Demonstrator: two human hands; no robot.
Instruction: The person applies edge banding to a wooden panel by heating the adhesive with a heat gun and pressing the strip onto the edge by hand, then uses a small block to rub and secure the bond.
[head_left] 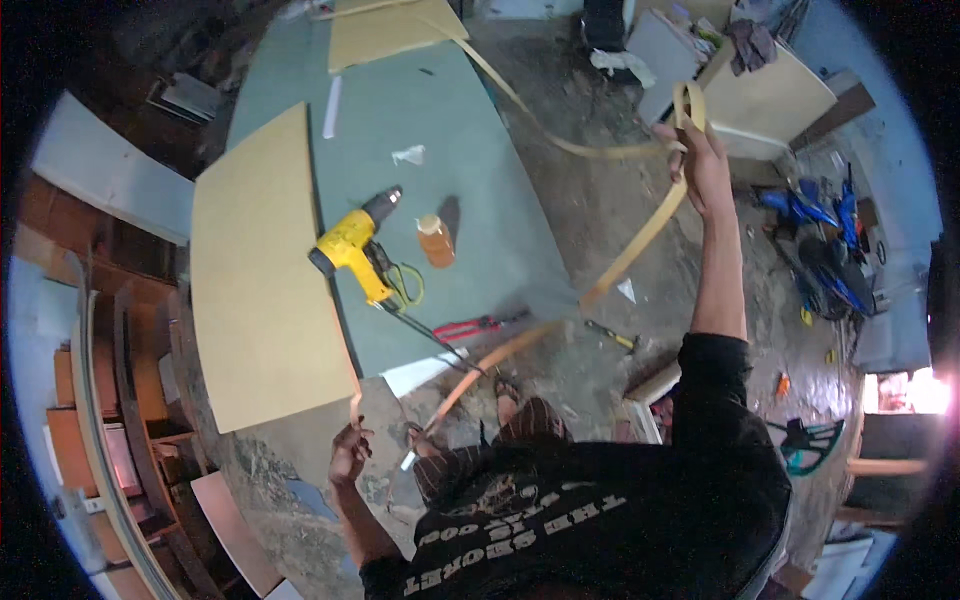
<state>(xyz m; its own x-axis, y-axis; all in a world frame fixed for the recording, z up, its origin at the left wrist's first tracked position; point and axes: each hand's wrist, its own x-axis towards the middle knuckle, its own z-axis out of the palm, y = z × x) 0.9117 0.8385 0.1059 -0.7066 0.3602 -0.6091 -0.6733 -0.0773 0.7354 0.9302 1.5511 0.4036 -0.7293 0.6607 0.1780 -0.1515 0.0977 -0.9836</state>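
Note:
My right hand (704, 170) is raised at the right, closed around a long tan strip of edge banding (632, 250), which loops above the fingers. One length runs to the far end of the table; another hangs down past the table's near corner toward the floor. At the lower left, my left hand (350, 455) is closed on a short, thin tan strip end (355, 405) at the near corner of a pale yellow panel (255, 270). A yellow heat gun (350, 250) lies beside that panel, near a jar of amber liquid (435, 242).
The green-grey table (470, 310) carries red-handled pliers (468, 327) and another pale panel (385, 38). A hammer (612, 336) lies on the floor at the right. A blue motorbike (825, 245) and leaning boards (765, 95) stand farther right; shelving (150, 400) lines the left.

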